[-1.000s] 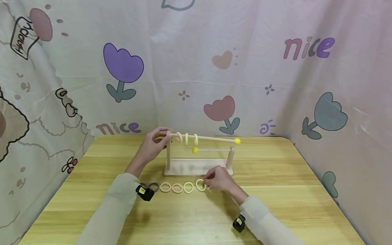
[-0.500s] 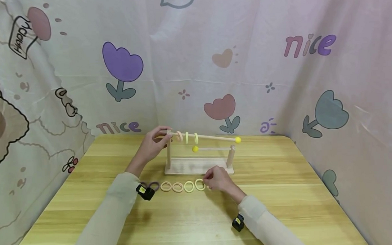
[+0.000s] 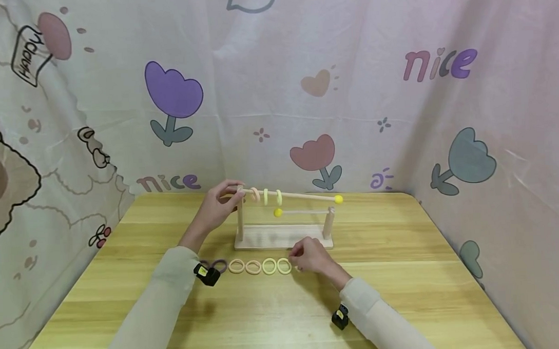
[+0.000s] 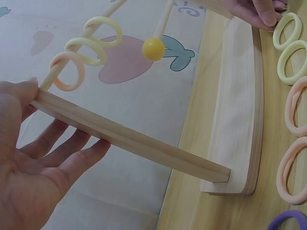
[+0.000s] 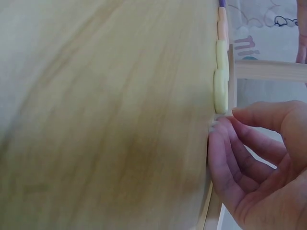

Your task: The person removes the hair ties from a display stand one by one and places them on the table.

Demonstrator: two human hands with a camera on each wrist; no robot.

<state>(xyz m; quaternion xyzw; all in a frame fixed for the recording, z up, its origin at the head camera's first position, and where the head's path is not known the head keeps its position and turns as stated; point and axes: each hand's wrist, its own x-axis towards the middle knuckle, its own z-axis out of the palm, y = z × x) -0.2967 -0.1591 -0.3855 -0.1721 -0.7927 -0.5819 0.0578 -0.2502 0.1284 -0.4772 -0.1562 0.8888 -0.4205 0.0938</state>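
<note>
My left hand grips the top of the left post of a wooden stand, its thumb above and its fingers behind. From that post a rod with a yellow ball end carries one peach ring and two pale yellow-green rings. A lower rod on the right post also ends in a yellow ball. My right hand rests low by the table, fingertips gathered at the edge of the last pale yellow ring. Whether they pinch it is unclear. That ring lies flat against its yellow neighbour.
Leftward the row continues with two peach rings and purple rings, partly hidden by the left wrist camera. The stand's base lies behind the row on the wooden table. A printed curtain hangs behind.
The last pale yellow ring has shifted slightly left and toward me, closing up against its neighbour. My right hand stays beside it. The left hand keeps its hold on the post.
</note>
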